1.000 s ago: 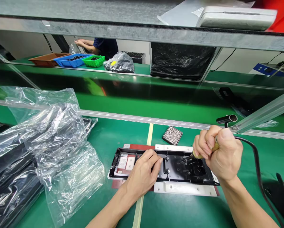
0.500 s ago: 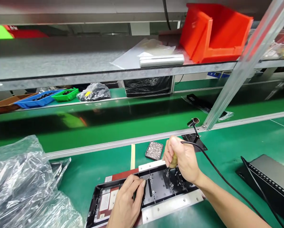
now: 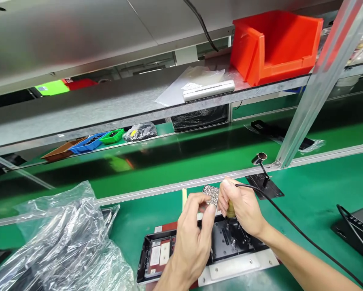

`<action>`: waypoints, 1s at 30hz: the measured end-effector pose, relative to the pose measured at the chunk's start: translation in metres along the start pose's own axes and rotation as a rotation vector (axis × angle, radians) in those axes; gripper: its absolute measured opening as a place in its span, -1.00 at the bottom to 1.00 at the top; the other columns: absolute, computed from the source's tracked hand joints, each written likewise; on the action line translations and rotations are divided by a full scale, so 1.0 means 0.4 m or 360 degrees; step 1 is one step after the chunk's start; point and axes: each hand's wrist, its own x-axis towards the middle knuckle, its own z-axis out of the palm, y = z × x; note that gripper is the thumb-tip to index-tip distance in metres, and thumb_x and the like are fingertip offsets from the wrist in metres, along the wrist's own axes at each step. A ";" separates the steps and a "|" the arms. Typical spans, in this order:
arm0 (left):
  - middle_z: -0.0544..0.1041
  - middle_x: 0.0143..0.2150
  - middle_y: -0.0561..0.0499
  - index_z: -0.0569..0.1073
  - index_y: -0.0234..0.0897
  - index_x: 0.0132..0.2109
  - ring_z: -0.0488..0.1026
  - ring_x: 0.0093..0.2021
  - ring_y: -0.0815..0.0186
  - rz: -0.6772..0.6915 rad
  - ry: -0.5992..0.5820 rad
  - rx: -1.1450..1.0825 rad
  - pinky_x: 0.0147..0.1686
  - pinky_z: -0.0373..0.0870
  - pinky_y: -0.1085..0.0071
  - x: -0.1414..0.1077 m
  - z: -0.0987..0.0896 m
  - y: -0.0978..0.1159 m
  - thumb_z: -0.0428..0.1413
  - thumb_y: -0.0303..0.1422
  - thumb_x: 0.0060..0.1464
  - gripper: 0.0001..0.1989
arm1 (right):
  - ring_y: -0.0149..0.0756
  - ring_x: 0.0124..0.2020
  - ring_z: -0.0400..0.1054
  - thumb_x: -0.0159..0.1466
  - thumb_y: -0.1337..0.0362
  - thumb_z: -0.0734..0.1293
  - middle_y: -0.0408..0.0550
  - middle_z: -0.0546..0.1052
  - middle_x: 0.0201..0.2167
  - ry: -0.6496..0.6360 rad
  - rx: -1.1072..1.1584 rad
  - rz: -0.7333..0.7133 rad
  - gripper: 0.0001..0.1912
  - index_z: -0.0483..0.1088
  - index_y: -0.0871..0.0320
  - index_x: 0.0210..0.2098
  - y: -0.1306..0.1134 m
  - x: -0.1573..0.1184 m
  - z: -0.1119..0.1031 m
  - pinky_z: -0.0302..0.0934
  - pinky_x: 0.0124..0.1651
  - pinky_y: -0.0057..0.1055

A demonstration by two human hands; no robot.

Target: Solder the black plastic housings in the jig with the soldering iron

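Now that the left hand (image 3: 195,236) is lifted off the black housing (image 3: 219,244), where it is seen resting in both earlier frames, its fingertips are brought close to the small tray of metal bits (image 3: 211,193), which is partly hidden behind them. Thumb and forefinger are curved toward each other; whether anything tiny is pinched cannot be told. As before, the yellow handle (image 3: 230,210) of the corded tool is gripped by the right hand (image 3: 242,206), fingers wrapped around it, and the tool is pointed down over the housing. The housing is still held on the tabletop (image 3: 302,206), with the white strip (image 3: 238,266) along its near side.
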 end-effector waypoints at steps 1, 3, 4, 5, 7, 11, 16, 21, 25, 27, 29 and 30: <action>0.55 0.08 -0.09 0.45 -0.15 0.15 0.51 0.03 0.18 0.0023 0.0043 -0.0042 0.03 0.48 0.21 0.022 0.015 0.011 -0.02 -0.23 0.48 -0.75 | -0.38 -0.57 0.20 0.51 -0.06 0.18 -0.18 0.27 -0.62 -0.0003 -0.0014 -0.0011 -0.41 0.22 0.10 -0.58 -0.002 -0.001 0.003 0.18 -0.46 -0.38; 0.50 0.18 -0.15 0.43 -0.17 0.21 0.47 0.13 0.14 0.0083 0.0068 -0.0141 0.12 0.45 0.15 0.061 0.042 0.036 -0.08 -0.18 0.50 -0.67 | -0.40 -0.59 0.14 0.51 -0.07 0.17 -0.18 0.25 -0.60 0.0030 -0.0048 -0.0056 -0.40 0.19 0.10 -0.58 -0.008 -0.003 0.009 0.12 -0.51 -0.39; 0.48 0.22 -0.16 0.43 -0.19 0.23 0.45 0.19 0.12 0.0132 0.0052 -0.0191 0.18 0.42 0.13 0.077 0.055 0.049 -0.12 -0.16 0.51 -0.63 | -0.39 -0.58 0.12 0.51 -0.09 0.16 -0.17 0.25 -0.59 0.0058 -0.0070 -0.0085 -0.40 0.18 0.10 -0.58 -0.012 -0.004 0.012 0.09 -0.51 -0.39; 0.47 0.23 -0.17 0.45 -0.20 0.22 0.42 0.23 0.11 0.0189 0.0031 -0.0246 0.23 0.40 0.10 0.091 0.065 0.061 -0.16 -0.14 0.52 -0.59 | -0.38 -0.57 0.12 0.50 -0.12 0.15 -0.16 0.25 -0.59 0.0086 -0.0095 -0.0115 -0.38 0.17 0.10 -0.58 -0.015 -0.004 0.014 0.08 -0.51 -0.38; 0.49 0.23 -0.17 0.51 -0.20 0.18 0.42 0.26 0.10 0.0309 -0.0014 -0.0345 0.24 0.40 0.10 0.112 0.082 0.082 -0.22 -0.09 0.53 -0.50 | -0.34 -0.54 0.14 0.47 -0.22 0.14 -0.13 0.26 -0.62 0.0127 -0.0144 -0.0166 -0.34 0.16 0.10 -0.60 -0.019 -0.003 0.016 0.08 -0.50 -0.37; 0.58 0.10 -0.16 0.60 -0.22 0.00 0.51 0.14 0.12 0.0415 -0.0023 -0.0437 0.08 0.50 0.16 0.130 0.099 0.094 -0.28 0.02 0.50 -0.36 | -0.33 -0.61 0.13 0.44 -0.31 0.04 -0.13 0.24 -0.70 0.0130 -0.0161 -0.0193 -0.26 0.15 0.09 -0.64 -0.010 0.000 0.013 0.03 -0.55 -0.34; 0.58 -0.12 -0.13 0.59 -0.25 -0.12 0.55 -0.08 0.19 0.0455 -0.0013 -0.0432 -0.08 0.50 0.26 0.132 0.104 0.074 -0.18 0.05 0.47 -0.41 | -0.28 -0.57 0.21 0.43 -0.35 -0.03 -0.11 0.29 -0.66 0.0201 -0.0181 -0.0253 -0.25 0.20 0.07 -0.60 0.008 -0.004 0.010 0.15 -0.51 -0.31; 0.59 -0.15 -0.13 0.60 -0.27 -0.10 0.53 -0.13 0.22 0.0492 -0.0017 -0.0435 -0.13 0.49 0.29 0.135 0.105 0.059 -0.06 0.05 0.44 -0.47 | -0.20 -0.47 0.33 0.43 -0.35 -0.04 -0.08 0.35 -0.61 0.0209 -0.0152 -0.0310 -0.22 0.33 0.06 -0.56 0.008 -0.003 0.010 0.35 -0.30 -0.24; 0.59 -0.17 -0.10 0.59 -0.25 -0.10 0.54 -0.14 0.24 0.0494 0.0002 -0.0435 -0.12 0.49 0.30 0.137 0.106 0.055 -0.04 -0.09 0.48 -0.59 | -0.18 -0.45 0.33 0.47 -0.29 -0.06 -0.04 0.39 -0.57 0.0096 -0.0122 -0.0347 -0.23 0.37 0.06 -0.55 0.007 -0.001 0.008 0.30 -0.34 -0.23; 0.58 -0.19 -0.09 0.58 -0.27 -0.13 0.54 -0.15 0.27 0.0514 0.0008 -0.0428 -0.13 0.48 0.32 0.138 0.106 0.058 -0.02 -0.13 0.49 -0.61 | -0.17 -0.43 0.35 0.46 -0.30 -0.02 -0.03 0.40 -0.54 0.0063 -0.0117 -0.0368 -0.24 0.36 0.07 -0.56 0.004 -0.001 0.008 0.31 -0.31 -0.22; 0.58 -0.19 -0.09 0.57 -0.28 -0.14 0.53 -0.16 0.28 0.0534 0.0008 -0.0411 -0.15 0.47 0.35 0.140 0.105 0.064 -0.02 -0.13 0.48 -0.61 | -0.18 -0.42 0.37 0.44 -0.32 0.01 -0.03 0.42 -0.54 0.0045 -0.0106 -0.0368 -0.24 0.37 0.09 -0.55 -0.003 0.001 0.009 0.31 -0.32 -0.23; 0.58 -0.20 -0.09 0.57 -0.28 -0.14 0.53 -0.17 0.29 0.0540 0.0000 -0.0403 -0.16 0.47 0.36 0.141 0.105 0.066 -0.02 -0.12 0.48 -0.61 | -0.20 -0.44 0.36 0.44 -0.33 0.01 -0.04 0.42 -0.55 0.0039 -0.0099 -0.0363 -0.24 0.36 0.10 -0.55 -0.007 0.001 0.010 0.30 -0.35 -0.25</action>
